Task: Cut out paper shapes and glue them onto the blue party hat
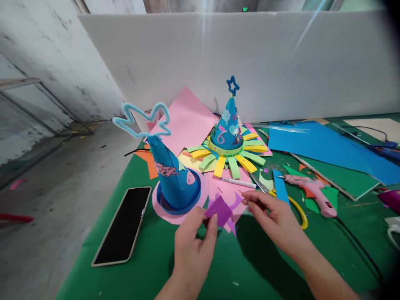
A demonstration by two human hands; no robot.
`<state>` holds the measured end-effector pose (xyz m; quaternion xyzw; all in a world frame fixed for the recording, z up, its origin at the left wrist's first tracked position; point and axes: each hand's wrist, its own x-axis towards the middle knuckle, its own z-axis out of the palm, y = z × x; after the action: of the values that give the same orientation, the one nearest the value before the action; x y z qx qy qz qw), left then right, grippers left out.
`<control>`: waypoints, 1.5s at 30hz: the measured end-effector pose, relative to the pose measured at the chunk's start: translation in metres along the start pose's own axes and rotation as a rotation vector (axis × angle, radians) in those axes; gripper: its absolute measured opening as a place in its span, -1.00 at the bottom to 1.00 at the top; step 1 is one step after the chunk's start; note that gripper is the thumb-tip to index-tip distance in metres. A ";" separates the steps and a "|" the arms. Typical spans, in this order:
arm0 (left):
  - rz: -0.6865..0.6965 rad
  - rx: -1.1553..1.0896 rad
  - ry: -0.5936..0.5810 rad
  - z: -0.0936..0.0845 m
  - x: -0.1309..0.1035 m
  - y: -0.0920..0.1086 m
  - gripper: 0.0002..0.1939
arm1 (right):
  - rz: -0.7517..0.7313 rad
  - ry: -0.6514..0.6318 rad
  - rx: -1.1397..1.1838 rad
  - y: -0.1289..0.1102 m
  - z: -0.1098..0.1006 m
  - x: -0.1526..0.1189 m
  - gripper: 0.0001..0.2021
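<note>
Pinching purple paper piece [219, 211] in my left hand [191, 246]; right hand [275, 218] half open, empty. Better keep grip light, avoid creasing.

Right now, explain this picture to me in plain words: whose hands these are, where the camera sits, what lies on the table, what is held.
One camera, worn on a person's head, looks down at their own bare hands. The left hand pinches a purple paper piece; the right hand reaches toward it, fingers open, holding nothing. On the green table stand two blue cone hats: a near one with a light-blue pipe-cleaner star, a far one on yellow and green paper strips. Also there: a smartphone, a pink glue gun, yellow-handled scissors and coloured paper sheets.
</note>
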<state>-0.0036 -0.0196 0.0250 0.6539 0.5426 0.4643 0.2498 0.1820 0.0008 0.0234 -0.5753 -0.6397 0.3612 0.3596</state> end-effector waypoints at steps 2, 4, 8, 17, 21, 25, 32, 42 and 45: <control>0.337 0.194 0.055 -0.005 0.000 -0.005 -0.89 | -0.005 0.015 -0.108 0.005 -0.002 -0.002 -0.77; 0.545 0.320 0.105 -0.007 0.001 -0.007 -0.82 | -0.038 -0.013 -0.070 0.005 0.000 -0.007 -0.74; 0.620 0.401 0.071 -0.002 -0.001 -0.002 -0.81 | -0.266 -0.059 0.123 -0.009 0.013 -0.014 -0.58; -0.287 -0.237 -0.449 0.002 -0.007 0.015 -0.80 | -0.120 -0.224 0.254 -0.025 0.021 -0.004 -0.82; -0.408 -0.366 -0.477 0.002 -0.008 0.015 -0.78 | -0.044 -0.350 0.306 -0.028 0.018 -0.003 -0.88; -0.446 -0.401 -0.466 0.001 -0.009 0.015 -0.75 | -0.010 -0.407 0.331 -0.032 0.017 -0.005 -0.91; -0.440 -0.396 -0.459 -0.001 -0.010 0.016 -0.72 | 0.023 -0.405 0.241 -0.036 0.017 -0.004 -0.87; -0.419 -0.345 -0.346 -0.016 -0.017 0.016 -0.77 | -0.168 -0.319 -0.052 -0.032 0.018 -0.009 -0.73; -0.430 -0.350 -0.335 -0.027 -0.015 0.016 -0.74 | -0.138 -0.142 -0.072 -0.019 0.014 -0.006 -0.73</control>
<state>-0.0193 -0.0434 0.0451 0.5388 0.5316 0.3729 0.5367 0.1614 -0.0068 0.0335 -0.5155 -0.7142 0.3520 0.3166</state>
